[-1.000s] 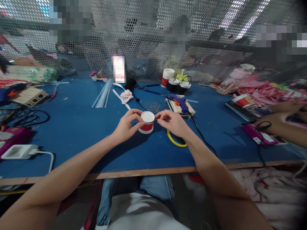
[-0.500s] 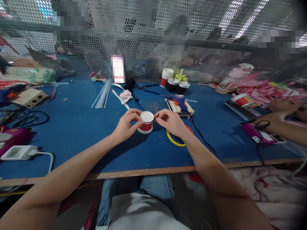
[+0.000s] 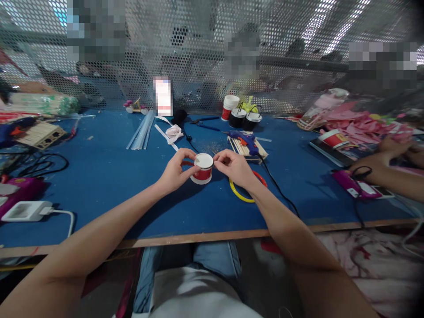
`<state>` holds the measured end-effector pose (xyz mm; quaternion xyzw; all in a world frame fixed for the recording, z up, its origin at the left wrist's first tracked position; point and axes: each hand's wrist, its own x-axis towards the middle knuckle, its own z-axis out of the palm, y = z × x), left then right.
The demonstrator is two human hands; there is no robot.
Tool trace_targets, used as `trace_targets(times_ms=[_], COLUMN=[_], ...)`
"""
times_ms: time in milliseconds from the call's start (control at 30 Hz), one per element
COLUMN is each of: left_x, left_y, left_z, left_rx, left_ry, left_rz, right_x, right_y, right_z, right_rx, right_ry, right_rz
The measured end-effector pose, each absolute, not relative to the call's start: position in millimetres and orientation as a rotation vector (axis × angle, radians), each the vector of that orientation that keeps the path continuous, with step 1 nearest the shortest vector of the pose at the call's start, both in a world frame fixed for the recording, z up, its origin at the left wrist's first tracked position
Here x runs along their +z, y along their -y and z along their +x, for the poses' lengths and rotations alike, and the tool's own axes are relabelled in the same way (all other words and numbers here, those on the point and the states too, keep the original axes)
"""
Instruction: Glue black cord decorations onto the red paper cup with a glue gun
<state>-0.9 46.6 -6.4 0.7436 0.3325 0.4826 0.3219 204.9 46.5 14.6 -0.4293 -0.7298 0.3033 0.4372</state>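
A red and white paper cup stands upside down on the blue table in front of me, its white base facing up. My left hand grips it from the left, thumb at the near side and fingers curled round the back. A thin black strip runs along the cup's upper edge toward the right. At that side my right hand is closed in a pinch on what looks like the end of this strip, mostly hidden by the fingertips.
Behind my right hand lies a blue glue gun on wooden sticks. A yellow and red ring is under my right wrist. Farther back are black-wrapped cups, pliers, white ribbon and clear glue sticks. Another person's arm rests at right.
The cup has shifted very slightly to the right and its top tilts a little differently. Left fingers have opened a bit around its back; the right hand stays pinched by the rim.
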Motion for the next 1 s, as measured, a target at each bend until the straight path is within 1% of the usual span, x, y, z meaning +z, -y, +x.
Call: trace_targets(times_ms=[167,367,733,1000], left_x=[-7.8,-2.7,6.8,10.9], left_y=[-58.7,-59.1,-34.6,-28.3], left_z=[-7.0,-12.7,-6.8,-5.8], left_rx=[1.058,0.952,0.903,0.889], left_ry=[-0.888,-0.655,-0.600,-0.546], left_rz=[2.002,1.793,1.217,1.038], right_x=[15.0,16.9,26.5,32.5], right_y=[-46.8,-42.2,-30.8,-24.0], right_z=[203.9,201.7,197.8,197.2], right_rx=[0.832,0.926,1.098,1.036], right_ry=[1.796,1.784,1.725,1.788], right_rz=[-1.038,-1.022,-0.956,-0.969])
